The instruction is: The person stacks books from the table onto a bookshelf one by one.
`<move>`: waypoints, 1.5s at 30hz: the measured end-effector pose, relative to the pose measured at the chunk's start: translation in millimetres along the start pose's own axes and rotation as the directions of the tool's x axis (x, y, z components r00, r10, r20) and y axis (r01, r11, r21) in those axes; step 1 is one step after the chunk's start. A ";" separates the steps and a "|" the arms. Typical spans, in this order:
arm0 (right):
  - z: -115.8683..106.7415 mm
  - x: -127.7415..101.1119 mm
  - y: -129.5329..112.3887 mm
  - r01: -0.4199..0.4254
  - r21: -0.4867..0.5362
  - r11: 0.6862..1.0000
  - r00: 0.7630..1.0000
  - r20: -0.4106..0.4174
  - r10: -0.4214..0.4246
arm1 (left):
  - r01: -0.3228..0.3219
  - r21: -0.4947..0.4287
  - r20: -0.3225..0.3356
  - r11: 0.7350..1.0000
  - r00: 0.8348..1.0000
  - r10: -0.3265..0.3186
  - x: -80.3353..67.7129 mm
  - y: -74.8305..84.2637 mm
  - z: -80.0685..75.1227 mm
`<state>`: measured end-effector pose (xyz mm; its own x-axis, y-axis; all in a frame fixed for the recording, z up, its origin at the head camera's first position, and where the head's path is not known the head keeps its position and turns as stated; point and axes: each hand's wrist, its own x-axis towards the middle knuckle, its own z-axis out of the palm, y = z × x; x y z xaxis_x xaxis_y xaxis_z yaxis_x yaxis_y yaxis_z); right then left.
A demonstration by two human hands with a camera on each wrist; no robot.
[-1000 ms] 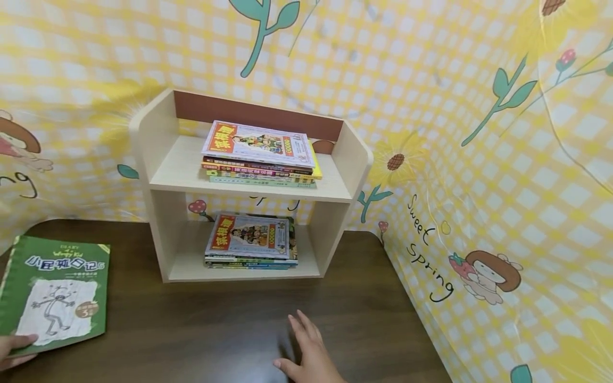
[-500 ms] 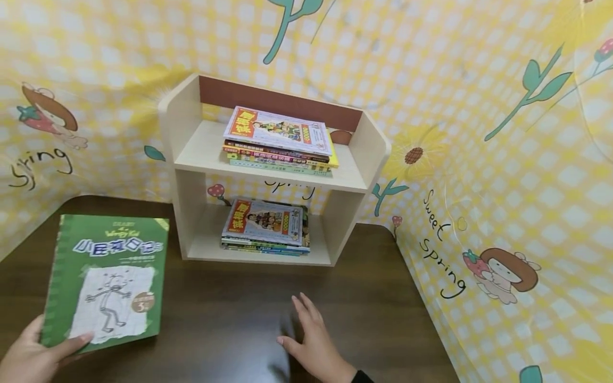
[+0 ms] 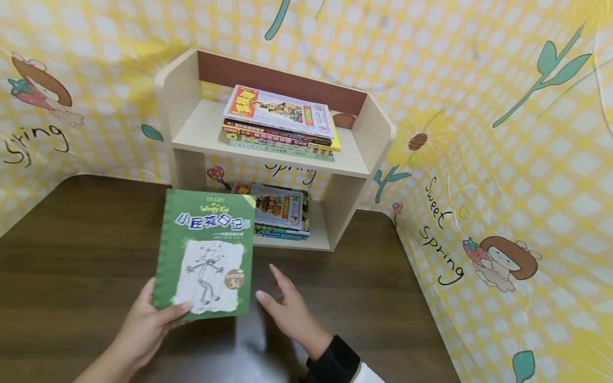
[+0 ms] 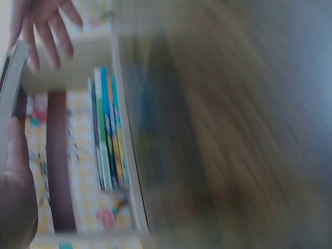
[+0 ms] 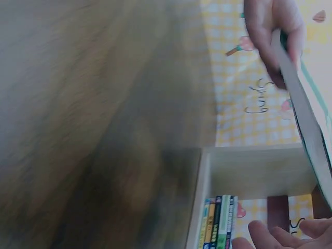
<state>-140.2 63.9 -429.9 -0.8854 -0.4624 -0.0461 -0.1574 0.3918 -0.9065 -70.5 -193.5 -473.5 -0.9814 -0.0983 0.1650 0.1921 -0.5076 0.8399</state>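
Note:
My left hand (image 3: 155, 315) grips the lower left corner of a green paperback (image 3: 207, 254), thumb on its cover, and holds it above the dark wooden table (image 3: 81, 239) in front of the shelf. The right wrist view shows that hand (image 5: 274, 32) clasping the book's edge (image 5: 305, 122). My right hand (image 3: 283, 303) hovers open with straight fingers just right of the book and holds nothing. In the blurred left wrist view the book's edge (image 4: 12, 93) and the right hand (image 4: 45, 27) appear at the top left.
A small two-level wooden shelf (image 3: 369, 133) stands at the back of the table against a yellow checked backdrop (image 3: 503, 159). A stack of books (image 3: 280, 123) lies on its upper level and another stack (image 3: 282, 213) on the lower level.
The left hand has lifted the green book from the table's left side and carried it right, in front of the shelf. The right hand has risen off the table toward the book.

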 end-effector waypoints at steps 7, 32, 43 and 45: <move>5.2 5.2 -9.9 -0.021 0.367 0.930 0.996 -0.074 0.051 | 0.110 0.051 -0.031 0.993 0.994 -0.108 24.1 -15.6 45.4; -54.3 -9.2 2.7 -0.125 0.552 0.824 0.973 -0.093 0.210 | 0.189 0.366 0.132 0.911 0.959 -0.252 59.3 -5.8 33.1; -77.4 -24.2 6.0 -0.198 0.486 0.851 0.980 0.069 0.188 | 0.039 0.504 0.188 0.863 0.970 -0.154 73.1 14.4 17.9; -78.8 -23.4 6.8 -0.206 0.486 0.850 0.979 0.101 0.179 | 0.042 0.499 0.206 0.866 0.964 -0.165 73.2 17.9 15.9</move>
<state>-155.0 140.1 -401.9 -0.8505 -0.4628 -0.2501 0.2608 0.0418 -0.9645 -138.9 -196.2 -438.1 -0.9780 0.1656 0.1271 0.1261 -0.0165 0.9919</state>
